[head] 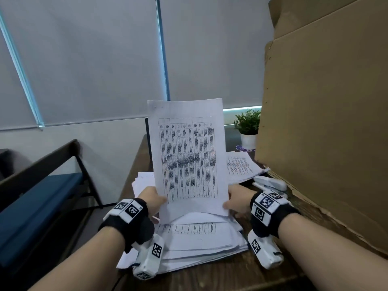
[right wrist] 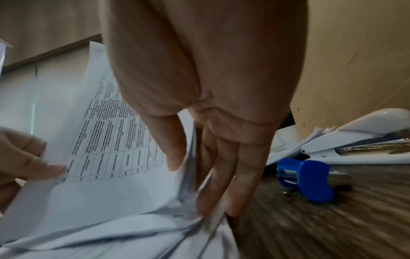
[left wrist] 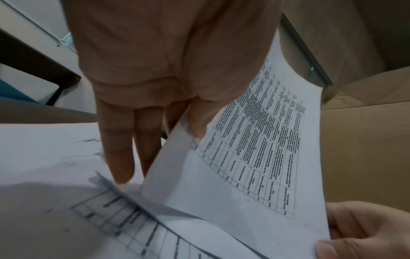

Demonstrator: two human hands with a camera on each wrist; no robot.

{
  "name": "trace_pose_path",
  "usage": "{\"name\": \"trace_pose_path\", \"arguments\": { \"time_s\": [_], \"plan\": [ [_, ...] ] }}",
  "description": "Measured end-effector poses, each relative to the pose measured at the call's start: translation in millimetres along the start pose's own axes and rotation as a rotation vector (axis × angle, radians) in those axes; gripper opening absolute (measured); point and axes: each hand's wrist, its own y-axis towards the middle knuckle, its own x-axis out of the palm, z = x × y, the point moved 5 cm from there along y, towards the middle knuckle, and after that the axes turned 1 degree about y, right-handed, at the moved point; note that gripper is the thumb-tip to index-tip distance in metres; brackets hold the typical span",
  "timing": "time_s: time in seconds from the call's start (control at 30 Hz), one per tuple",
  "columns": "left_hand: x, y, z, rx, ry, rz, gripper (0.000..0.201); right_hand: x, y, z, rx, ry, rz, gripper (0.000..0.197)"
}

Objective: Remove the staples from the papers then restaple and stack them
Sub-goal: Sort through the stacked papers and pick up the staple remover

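A set of printed sheets with a table [head: 189, 156] stands upright above the paper pile [head: 201, 244] on the wooden desk. My left hand [head: 152, 199] pinches its lower left edge, thumb in front, fingers behind [left wrist: 195, 122]. My right hand [head: 236, 201] pinches the lower right edge, thumb on the front [right wrist: 175, 145]. A white stapler [head: 270, 182] lies to the right of the sheets, seen also in the right wrist view [right wrist: 363, 140]. A blue staple remover [right wrist: 310, 178] lies on the desk just in front of the stapler. No staple shows in the held sheets.
Another stack of printed papers [head: 241, 166] lies at the back right. Large cardboard sheets [head: 325, 122] lean along the desk's right side. A small potted plant [head: 248, 129] stands behind. A dark bench with a blue cushion [head: 42, 196] sits left of the desk [head: 231, 276].
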Motion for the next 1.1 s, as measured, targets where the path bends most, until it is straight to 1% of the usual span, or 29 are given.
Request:
{"name": "trace_pose_path", "arguments": {
  "time_s": [0.07, 0.13, 0.17, 0.23, 0.3, 0.37, 0.47, 0.5, 0.57, 0.7, 0.8, 0.83, 0.87, 0.9, 0.93, 0.97, 1.03, 1.07, 1.1],
  "plan": [
    [0, 2, 1, 0.0, -0.025, -0.001, 0.007, 3, 5, 7, 0.041, 0.116, -0.007, 0.021],
    [-4, 6, 6, 0.027, -0.062, 0.037, 0.008, -2, 8, 5, 0.044, 0.257, 0.014, 0.022],
    [-4, 10, 8, 0.04, -0.095, 0.046, 0.009, -6, 10, 4, 0.035, 0.307, 0.047, 0.025],
    [-3, 20, 15, 0.038, -0.183, 0.049, 0.009, -17, 14, 3, 0.023, 0.384, 0.134, 0.021],
    [2, 26, 27, 0.028, -0.269, 0.053, 0.013, -27, 20, 8, 0.041, 0.46, 0.207, 0.019],
    [11, 33, 39, 0.023, -0.299, 0.058, 0.017, -35, 29, 19, 0.078, 0.533, 0.246, 0.02],
    [30, 48, 55, 0.041, -0.312, 0.052, 0.01, -48, 39, 41, 0.132, 0.608, 0.32, 0.02],
    [37, 56, 59, 0.045, -0.311, 0.048, 0.009, -52, 42, 50, 0.151, 0.642, 0.341, 0.024],
    [51, 69, 68, 0.059, -0.321, 0.036, 0.013, -57, 48, 66, 0.192, 0.683, 0.373, 0.03],
    [79, 92, 90, 0.054, -0.403, -0.004, 0.016, -69, 66, 92, 0.23, 0.691, 0.47, 0.028],
    [93, 108, 103, 0.048, -0.523, -0.024, 0.021, -76, 81, 104, 0.272, 0.828, 0.531, 0.019],
    [98, 113, 106, 0.052, -0.571, -0.048, 0.025, -78, 87, 107, 0.271, 0.869, 0.553, 0.019],
    [101, 117, 109, 0.056, -0.611, -0.083, 0.031, -82, 94, 111, 0.256, 0.872, 0.566, 0.026],
    [104, 120, 110, 0.057, -0.614, -0.115, 0.04, -84, 99, 112, 0.237, 0.856, 0.561, 0.037],
    [106, 121, 110, 0.061, -0.586, -0.142, 0.044, -85, 102, 111, 0.209, 0.846, 0.551, 0.043],
    [105, 120, 110, 0.069, -0.542, -0.155, 0.043, -86, 102, 107, 0.192, 0.851, 0.54, 0.042],
    [100, 116, 103, 0.075, -0.425, -0.161, 0.027, -79, 95, 99, 0.187, 0.877, 0.504, 0.031],
    [96, 113, 98, 0.082, -0.332, -0.162, 0.02, -74, 90, 93, 0.186, 0.87, 0.463, 0.025],
    [91, 109, 93, 0.1, -0.215, -0.163, 0.016, -68, 83, 84, 0.181, 0.814, 0.398, 0.02]
  ]
}}
